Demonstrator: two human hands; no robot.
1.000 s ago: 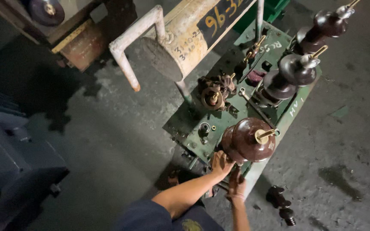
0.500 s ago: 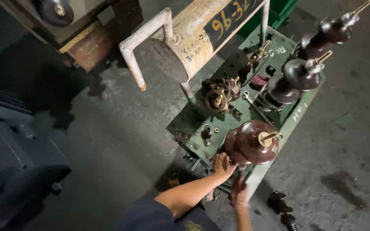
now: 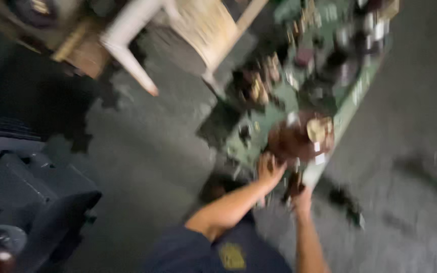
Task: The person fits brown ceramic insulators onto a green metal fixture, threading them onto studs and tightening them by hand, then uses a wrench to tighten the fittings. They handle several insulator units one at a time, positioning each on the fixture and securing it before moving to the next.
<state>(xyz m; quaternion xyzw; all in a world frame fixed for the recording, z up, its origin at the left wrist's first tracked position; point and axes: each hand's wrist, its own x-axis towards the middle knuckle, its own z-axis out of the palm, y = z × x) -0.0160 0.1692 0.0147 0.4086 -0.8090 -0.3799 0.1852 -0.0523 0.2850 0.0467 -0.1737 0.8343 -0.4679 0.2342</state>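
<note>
Two bare hands are seen at the near edge of a green-painted metal cover plate [image 3: 259, 134] that lies tilted on a grey concrete floor [image 3: 153, 167], all of it smeared by camera motion. Beyond the plate, a pale cream cylindrical tank [image 3: 206, 25] with a white bent pipe [image 3: 127, 35] is shown at the top of the view, and a dark grey machine housing [image 3: 21, 197] fills the lower left. On the plate, a large brown glazed ceramic insulator [image 3: 292, 141] capped by a brass-coloured terminal [image 3: 317, 129] is mounted at the near end, with darker insulators blurred farther along. The left hand [image 3: 270, 169] is pressed against the plate's edge just below the brown insulator, fingers spread. The right hand [image 3: 302, 194] is raised just beside it, under the insulator, against a small dark part; whether it is gripped cannot be told through the blur.
</note>
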